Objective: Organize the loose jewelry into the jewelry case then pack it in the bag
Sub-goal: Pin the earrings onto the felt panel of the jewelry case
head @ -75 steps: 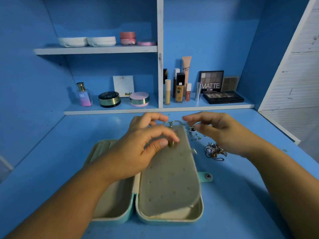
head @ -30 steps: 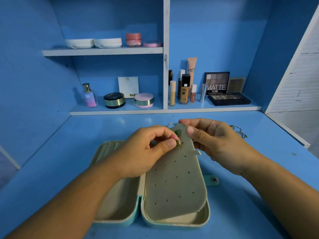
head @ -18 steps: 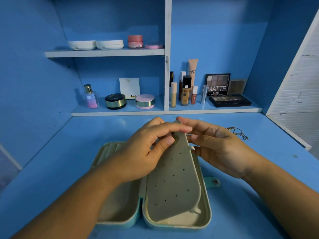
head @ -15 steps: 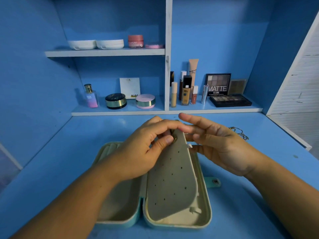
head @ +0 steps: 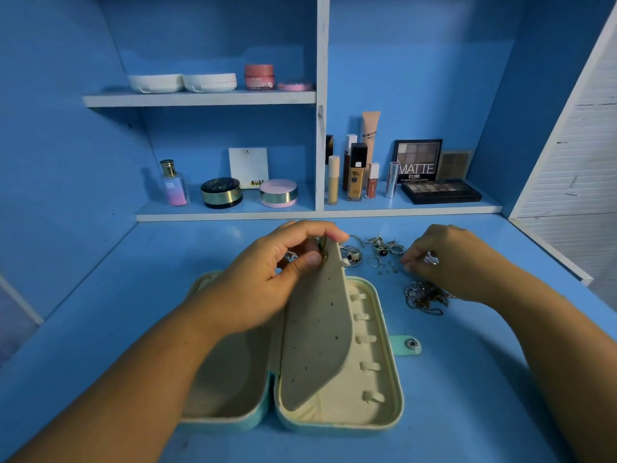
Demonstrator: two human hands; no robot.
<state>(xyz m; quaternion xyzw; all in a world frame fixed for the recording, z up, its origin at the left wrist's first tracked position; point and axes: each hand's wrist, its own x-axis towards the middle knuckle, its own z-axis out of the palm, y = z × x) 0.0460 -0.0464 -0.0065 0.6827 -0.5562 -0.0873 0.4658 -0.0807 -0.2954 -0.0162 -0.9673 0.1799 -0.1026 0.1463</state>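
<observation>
Even, bright overhead light; soft shadows fall on the desk [head: 467, 412] at 5 o'clock. Straight edges bow outward at 9 and 3 o'clock. The right hand [head: 444, 259], toward 3 o'clock, appears slightly soft.

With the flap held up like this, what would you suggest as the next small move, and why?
Probably the right hand should pinch one of the tiny loose pieces beside it and bring it to the perforated flap, because the left hand pinches an earring at that flap's raised top.
</observation>
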